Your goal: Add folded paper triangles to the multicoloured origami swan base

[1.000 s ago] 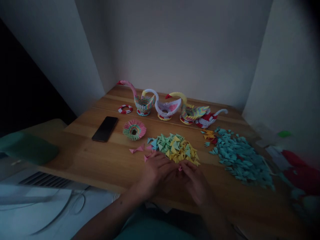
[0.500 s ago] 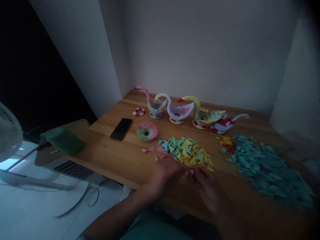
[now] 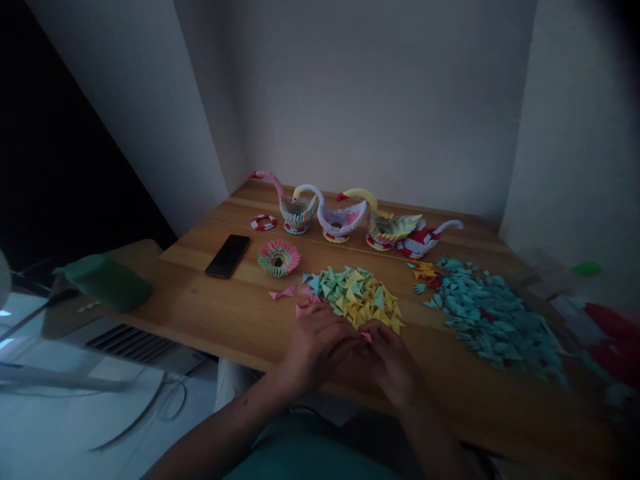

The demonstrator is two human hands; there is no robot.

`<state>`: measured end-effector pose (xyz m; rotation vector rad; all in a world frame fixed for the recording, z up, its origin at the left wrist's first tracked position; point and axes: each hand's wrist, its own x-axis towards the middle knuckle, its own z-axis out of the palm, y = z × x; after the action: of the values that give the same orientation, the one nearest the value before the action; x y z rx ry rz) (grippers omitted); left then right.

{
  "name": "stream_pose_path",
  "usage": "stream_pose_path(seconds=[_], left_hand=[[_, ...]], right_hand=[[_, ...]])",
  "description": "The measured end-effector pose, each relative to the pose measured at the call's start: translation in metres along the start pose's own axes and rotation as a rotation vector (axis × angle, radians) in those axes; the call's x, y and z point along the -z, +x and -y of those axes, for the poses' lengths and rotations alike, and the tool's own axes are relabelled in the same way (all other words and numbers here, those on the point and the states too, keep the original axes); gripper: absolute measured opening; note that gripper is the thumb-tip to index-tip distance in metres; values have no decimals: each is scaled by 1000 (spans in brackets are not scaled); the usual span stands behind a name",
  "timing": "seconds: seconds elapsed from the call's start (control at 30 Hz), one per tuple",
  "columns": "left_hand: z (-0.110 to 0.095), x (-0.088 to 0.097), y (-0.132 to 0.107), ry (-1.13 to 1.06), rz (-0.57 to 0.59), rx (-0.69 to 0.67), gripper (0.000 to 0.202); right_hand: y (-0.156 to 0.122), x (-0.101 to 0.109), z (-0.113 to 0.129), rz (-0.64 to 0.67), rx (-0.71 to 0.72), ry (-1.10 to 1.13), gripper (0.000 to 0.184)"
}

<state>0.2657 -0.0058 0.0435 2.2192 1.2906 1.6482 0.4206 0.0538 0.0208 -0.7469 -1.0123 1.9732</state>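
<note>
My left hand (image 3: 315, 347) and my right hand (image 3: 390, 363) meet near the front edge of the wooden table (image 3: 210, 313), fingers curled together around a small pink folded paper piece (image 3: 367, 337). Just beyond them lies a heap of green, yellow and blue folded paper triangles (image 3: 356, 295). A few loose pink triangles (image 3: 283, 293) lie to the left of the heap.
A pile of teal paper pieces (image 3: 487, 317) spreads at the right. Several paper swans (image 3: 345, 217) stand in a row at the back, with a round paper base (image 3: 279, 257), a small red-white ring (image 3: 263, 222) and a black phone (image 3: 227, 256). A green object (image 3: 105, 280) rests at left.
Both hands stay together on the pink piece. The view has swung back to the right, so the table contents sit further left than half a second ago.
</note>
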Motion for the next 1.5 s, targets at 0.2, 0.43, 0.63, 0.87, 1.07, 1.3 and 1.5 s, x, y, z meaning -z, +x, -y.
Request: stream_pose_path(seconds=[0.2,0.43,0.63,0.87,1.07,1.3,1.5], left_hand=[[1,1,3,-19,75,29,8],[12,2,10,265,54,-156,15],[22,4,9,254,111,-179,14],[34,13,0,292,181,-201,13],[50,34,-5,215,165,-3,13],[133,114,-38,455,-159,560,72],[189,127,-50,422,88,861,97]], right_hand=[[-1,0,6,-14,0,-53,32],[6,5,7,-48,50,-219,30],[13,13,1,-98,50,-349,29],[21,4,-4,-88,-123,-350,36],[30,-6,-11,-99,-138,-253,38],[58,-9,21,-109,-145,-116,34],[143,-43,20,81,-132,-35,34]])
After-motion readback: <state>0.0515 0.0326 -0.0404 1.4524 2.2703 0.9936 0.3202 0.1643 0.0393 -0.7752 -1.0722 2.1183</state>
